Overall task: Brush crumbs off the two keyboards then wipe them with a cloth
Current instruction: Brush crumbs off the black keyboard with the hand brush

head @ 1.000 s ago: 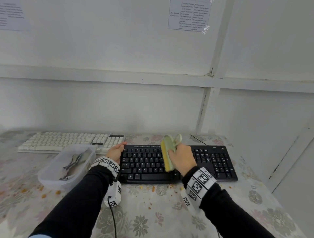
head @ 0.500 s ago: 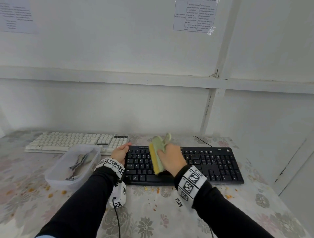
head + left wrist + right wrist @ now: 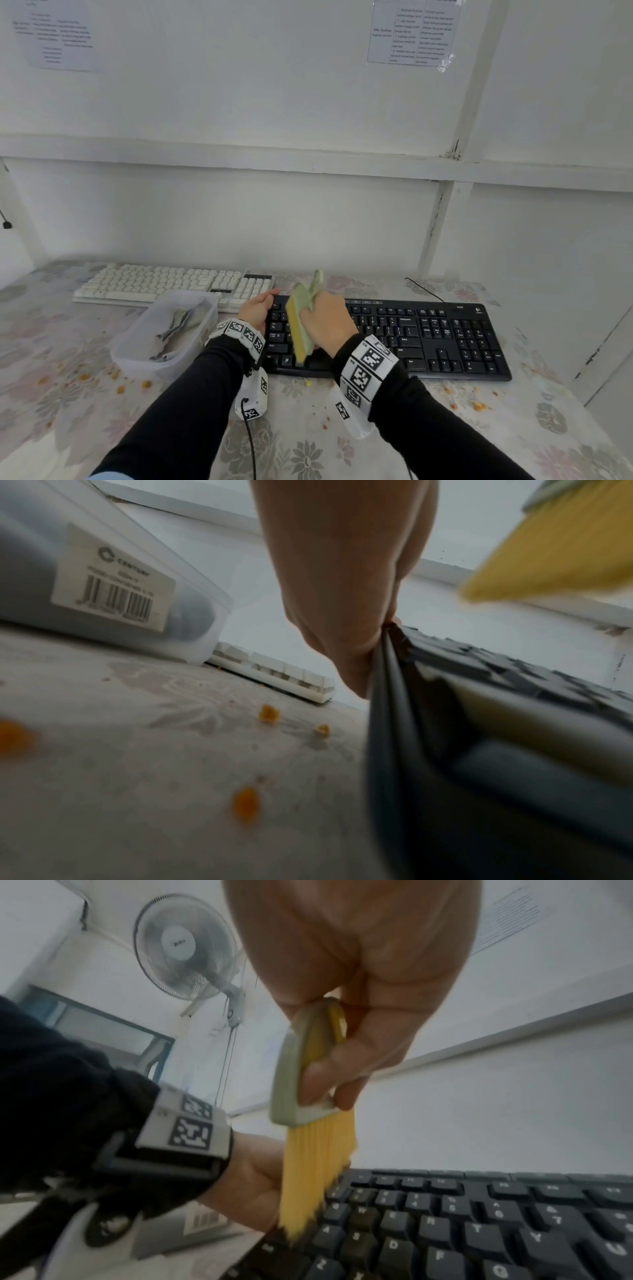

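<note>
Bristles of the brush (image 3: 301,329) meet the left keys of the black keyboard (image 3: 428,337), handle pinched in your right hand (image 3: 329,323). Your left hand (image 3: 256,308) grips that keyboard's far-left corner; the white keyboard (image 3: 171,284) lies far left.

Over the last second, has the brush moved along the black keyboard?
Yes. The brush, gripped by the right hand, has slid leftward along the black keyboard, from near its middle toward the left end.

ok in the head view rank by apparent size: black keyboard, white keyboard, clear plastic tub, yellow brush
1. Black keyboard: largest, though nearer the camera.
2. White keyboard: close behind, lying farther back, so unsure.
3. Clear plastic tub.
4. Yellow-bristled brush: smallest, partly hidden by the right hand.
</note>
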Available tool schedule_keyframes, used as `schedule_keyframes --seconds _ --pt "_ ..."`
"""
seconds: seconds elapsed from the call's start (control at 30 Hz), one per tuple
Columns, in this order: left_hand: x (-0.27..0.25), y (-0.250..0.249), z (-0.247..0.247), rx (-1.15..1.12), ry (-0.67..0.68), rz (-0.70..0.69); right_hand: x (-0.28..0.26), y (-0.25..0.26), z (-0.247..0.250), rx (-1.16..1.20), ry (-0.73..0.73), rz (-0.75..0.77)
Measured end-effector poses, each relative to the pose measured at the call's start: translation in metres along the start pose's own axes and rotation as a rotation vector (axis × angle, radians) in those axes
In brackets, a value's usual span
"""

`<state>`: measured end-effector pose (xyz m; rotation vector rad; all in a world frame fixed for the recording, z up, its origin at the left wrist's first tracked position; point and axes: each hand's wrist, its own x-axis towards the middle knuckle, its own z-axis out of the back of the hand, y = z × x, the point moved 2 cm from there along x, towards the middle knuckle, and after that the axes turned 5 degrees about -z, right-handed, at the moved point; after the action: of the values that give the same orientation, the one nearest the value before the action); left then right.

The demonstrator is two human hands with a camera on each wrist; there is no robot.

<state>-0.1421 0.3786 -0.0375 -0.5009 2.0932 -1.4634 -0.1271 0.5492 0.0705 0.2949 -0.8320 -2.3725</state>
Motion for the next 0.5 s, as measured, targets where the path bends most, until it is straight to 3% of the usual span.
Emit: schedule_keyframes --seconds 0.1,0.33,0.5 --pt "0.0 0.0 0.001 0.025 -0.001 0.001 0.009 0.008 -0.008 -0.01 -0.024 -0.004" --pt "0.004 0.002 0.003 0.047 -0.033 0.001 -0.007 -0.008 -0.034 -0.048 0.202 -0.109" --pt "0.0 0.0 0.002 0.006 -0.004 0.002 -0.003 0.004 -0.013 0.138 0.06 -0.057"
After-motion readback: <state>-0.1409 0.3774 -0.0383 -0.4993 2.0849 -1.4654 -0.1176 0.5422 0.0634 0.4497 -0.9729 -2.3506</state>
